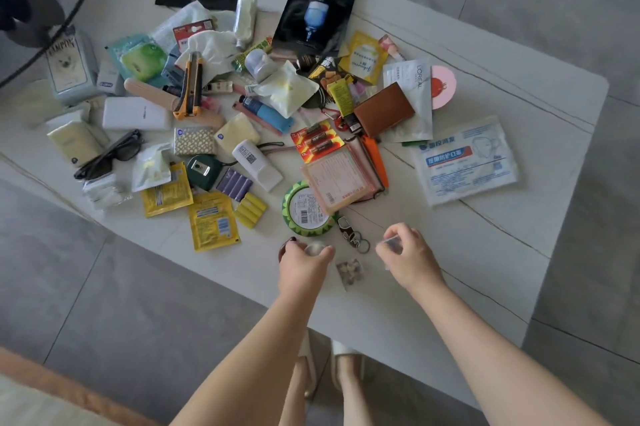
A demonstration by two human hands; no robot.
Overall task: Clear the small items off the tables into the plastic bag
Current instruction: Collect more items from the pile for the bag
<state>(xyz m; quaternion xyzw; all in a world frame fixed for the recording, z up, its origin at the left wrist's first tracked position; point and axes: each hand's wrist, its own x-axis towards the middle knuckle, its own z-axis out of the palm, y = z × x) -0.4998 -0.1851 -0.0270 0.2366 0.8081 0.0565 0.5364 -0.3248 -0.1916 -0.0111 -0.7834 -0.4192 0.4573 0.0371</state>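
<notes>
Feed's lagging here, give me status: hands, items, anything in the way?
Left hand grips a small pale ball. Right hand pinches a small clear packet. Keyring and tiny pouch lie between them. No bag in view.

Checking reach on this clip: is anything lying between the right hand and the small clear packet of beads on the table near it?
Nothing visible blocks it. The bead packet lies on bare table just left of the right hand, between it and the left hand. The keyring sits just beyond, not across the path. The right hand already pinches something clear.
</notes>
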